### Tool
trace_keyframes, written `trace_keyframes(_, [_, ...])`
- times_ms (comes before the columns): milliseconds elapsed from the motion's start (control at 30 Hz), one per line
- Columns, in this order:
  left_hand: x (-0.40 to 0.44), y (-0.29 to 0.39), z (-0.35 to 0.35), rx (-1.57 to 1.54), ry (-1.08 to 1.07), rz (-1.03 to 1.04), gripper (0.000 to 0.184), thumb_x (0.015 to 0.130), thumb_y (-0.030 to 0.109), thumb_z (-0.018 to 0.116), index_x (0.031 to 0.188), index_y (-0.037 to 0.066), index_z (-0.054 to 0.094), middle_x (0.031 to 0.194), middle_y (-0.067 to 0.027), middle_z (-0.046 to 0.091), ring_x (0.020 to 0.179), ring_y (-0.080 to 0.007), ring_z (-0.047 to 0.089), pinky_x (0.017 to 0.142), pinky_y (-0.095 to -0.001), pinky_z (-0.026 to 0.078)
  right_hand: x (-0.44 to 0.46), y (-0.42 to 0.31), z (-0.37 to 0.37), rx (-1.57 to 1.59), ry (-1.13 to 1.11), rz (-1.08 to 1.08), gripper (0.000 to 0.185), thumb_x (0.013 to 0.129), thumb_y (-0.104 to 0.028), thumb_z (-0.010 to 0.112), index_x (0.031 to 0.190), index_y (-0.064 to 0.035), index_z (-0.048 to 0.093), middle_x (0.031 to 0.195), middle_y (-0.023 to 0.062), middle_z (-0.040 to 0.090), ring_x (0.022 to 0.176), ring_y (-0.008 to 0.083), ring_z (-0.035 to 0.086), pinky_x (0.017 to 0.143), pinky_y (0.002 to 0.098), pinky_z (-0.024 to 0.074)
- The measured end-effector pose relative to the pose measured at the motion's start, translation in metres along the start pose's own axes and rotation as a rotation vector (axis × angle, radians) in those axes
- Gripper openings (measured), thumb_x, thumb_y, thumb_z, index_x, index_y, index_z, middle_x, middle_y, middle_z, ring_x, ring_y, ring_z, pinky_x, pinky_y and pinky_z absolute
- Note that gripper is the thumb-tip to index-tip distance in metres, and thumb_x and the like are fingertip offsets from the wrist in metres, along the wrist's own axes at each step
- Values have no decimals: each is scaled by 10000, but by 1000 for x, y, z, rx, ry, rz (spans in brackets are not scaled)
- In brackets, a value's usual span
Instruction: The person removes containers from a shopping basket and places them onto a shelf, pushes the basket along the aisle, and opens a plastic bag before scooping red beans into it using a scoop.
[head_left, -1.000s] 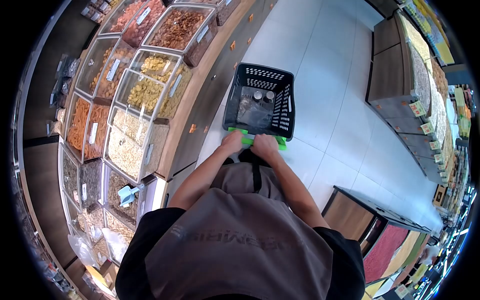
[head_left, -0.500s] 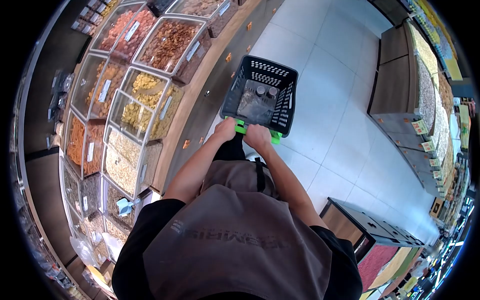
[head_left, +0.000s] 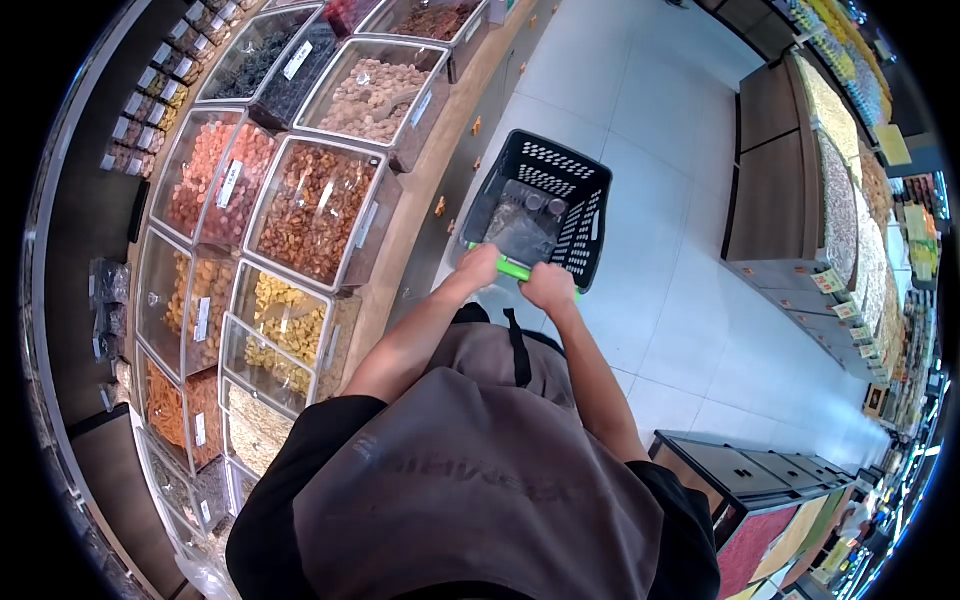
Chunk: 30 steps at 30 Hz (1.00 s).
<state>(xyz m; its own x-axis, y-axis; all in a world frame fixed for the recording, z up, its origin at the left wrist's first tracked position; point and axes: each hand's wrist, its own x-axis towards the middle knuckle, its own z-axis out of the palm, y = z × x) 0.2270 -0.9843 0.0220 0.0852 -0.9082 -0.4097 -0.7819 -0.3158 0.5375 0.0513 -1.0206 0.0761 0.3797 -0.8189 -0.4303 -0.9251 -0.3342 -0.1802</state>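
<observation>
A black perforated shopping basket hangs or rolls in front of me, above the tiled floor. Its bright green handle runs along the edge nearest my body. My left hand is wrapped round the handle's left part, and my right hand grips it further right. Inside the basket lie a clear plastic bag and two small round-lidded containers; what the bag holds is hard to make out.
On the left, a wooden-edged counter carries clear lidded bins of dried fruit. A wooden stand with open grain trays is on the right. Nearer, a low dark cabinet stands at lower right. Pale floor tiles run between them.
The bins and counter have shifted down in view, and further bins now show at the top. The basket sits slightly right and lower, with both hands still on its handle.
</observation>
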Motion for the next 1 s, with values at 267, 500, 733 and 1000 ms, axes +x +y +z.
trace_keyframes(267, [88, 13, -18, -38, -47, 89, 196, 771, 69, 600, 924, 8, 706, 979, -268, 693, 972, -435, 672, 835, -524, 543, 72, 20, -42, -74, -28, 11, 412, 817, -419, 624, 853, -28, 750, 863, 216, 723, 830, 372, 720, 769, 459, 582])
trace_keyframes(500, [159, 36, -57, -41, -180, 27, 243, 829, 120, 582, 1044, 32, 654, 1132, -222, 656, 1105, -402, 618, 933, -503, 496, 142, 38, -81, -96, 28, -27, 389, 806, -402, 633, 776, -33, 751, 784, 216, 713, 763, 379, 719, 738, 461, 584])
trace_keyframes(733, [234, 64, -96, -65, -110, -12, 214, 817, 150, 617, 1011, 65, 645, 1085, -187, 672, 1082, -361, 637, 889, -463, 515, 217, 58, -135, -75, -22, -52, 379, 818, -386, 622, 801, -29, 746, 826, 221, 718, 792, 378, 719, 743, 464, 583])
trace_keyframes(1000, [325, 89, -122, -19, -152, -18, 225, 779, 138, 676, 979, 35, 685, 1049, -197, 696, 1021, -370, 669, 824, -481, 542, 298, 83, -183, -31, -76, -20, 340, 822, -328, 613, 838, -18, 752, 875, 235, 718, 834, 384, 719, 780, 461, 580])
